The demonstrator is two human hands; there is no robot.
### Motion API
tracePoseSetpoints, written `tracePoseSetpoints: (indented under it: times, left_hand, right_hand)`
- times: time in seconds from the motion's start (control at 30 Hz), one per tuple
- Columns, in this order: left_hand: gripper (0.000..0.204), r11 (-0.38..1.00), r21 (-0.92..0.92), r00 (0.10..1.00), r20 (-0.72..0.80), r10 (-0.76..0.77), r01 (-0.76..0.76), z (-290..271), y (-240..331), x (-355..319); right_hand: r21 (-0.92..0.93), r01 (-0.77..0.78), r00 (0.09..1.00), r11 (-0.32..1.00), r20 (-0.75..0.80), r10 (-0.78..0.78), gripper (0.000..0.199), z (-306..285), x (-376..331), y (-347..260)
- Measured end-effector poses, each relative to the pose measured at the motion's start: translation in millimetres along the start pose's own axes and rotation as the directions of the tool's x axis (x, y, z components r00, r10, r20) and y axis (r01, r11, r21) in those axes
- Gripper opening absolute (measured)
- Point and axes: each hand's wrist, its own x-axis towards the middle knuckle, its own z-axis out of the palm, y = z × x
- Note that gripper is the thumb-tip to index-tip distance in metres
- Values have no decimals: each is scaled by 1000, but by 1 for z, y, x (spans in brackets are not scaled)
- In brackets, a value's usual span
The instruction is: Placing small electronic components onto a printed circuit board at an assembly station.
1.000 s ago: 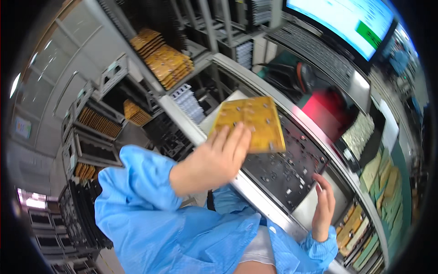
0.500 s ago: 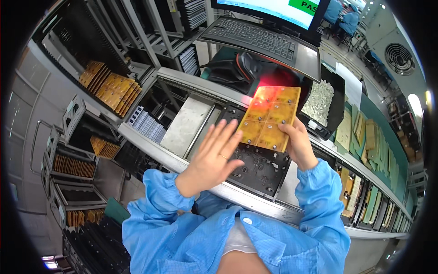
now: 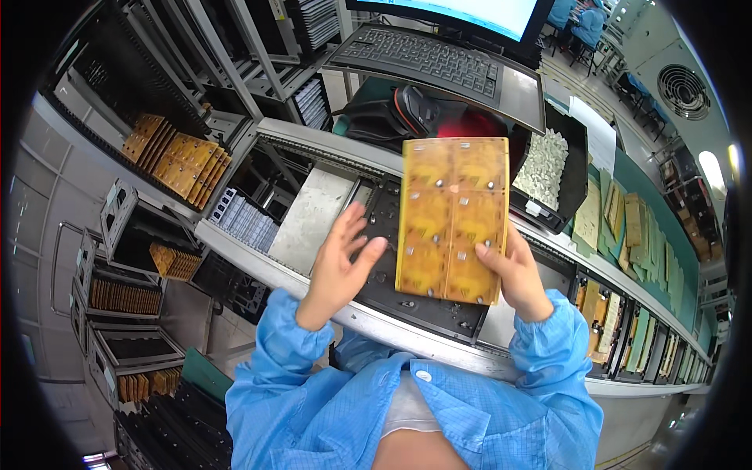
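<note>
My right hand point(image 3: 518, 270) grips a yellow-orange circuit board panel point(image 3: 452, 211) by its lower right edge, thumb on the face. The panel is upright and divided into several sections with small metal parts on them. To its left my left hand point(image 3: 338, 265) is raised, fingers apart and holding nothing, not touching the panel. Below both lies a black fixture plate point(image 3: 423, 307) with small parts on it, partly hidden by the panel. A black handheld scanner point(image 3: 413, 110) rests behind the panel, with a red glow beside it.
A keyboard point(image 3: 423, 63) sits on a shelf below a monitor point(image 3: 470, 16). To the right stands a black bin point(image 3: 576, 153) of small white pieces. Racked orange panels point(image 3: 184, 160) are at the left. Green and yellow strips point(image 3: 627, 227) lie on the right bench.
The panel has come nearer and turned more upright, leaving the scanner's red light. My left hand has drawn back from the panel's edge. The green block on the monitor is gone from view.
</note>
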Motion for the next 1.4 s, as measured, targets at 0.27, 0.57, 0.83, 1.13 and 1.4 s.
tracePoseSetpoints:
  times: [0.27, 0.57, 0.83, 1.13, 1.4]
  left_hand:
    - [67, 875, -472, 994, -31, 107, -109, 77, -6, 4]
    - [59, 852, -427, 917, -375, 137, -302, 94, -4, 10]
    - [59, 864, -329, 848, -496, 186, -381, 81, 2, 21]
    - [56, 836, -318, 811, -537, 231, -448, 79, 22, 26]
    - [59, 867, -244, 651, -750, 114, -434, -2, 33, 8]
  right_hand:
    - [-274, 39, 999, 961, -26, -48, 52, 8, -6, -1]
    - [-378, 188, 925, 907, -244, -293, 46, 29, 19, 18]
    - [-500, 202, 863, 842, -315, -395, 38, 55, 27, 14]
    - [-672, 440, 642, 595, -228, -732, 24, 75, 37, 18]
    - [-920, 212, 890, 330, 42, -454, 28, -16, 65, -12]
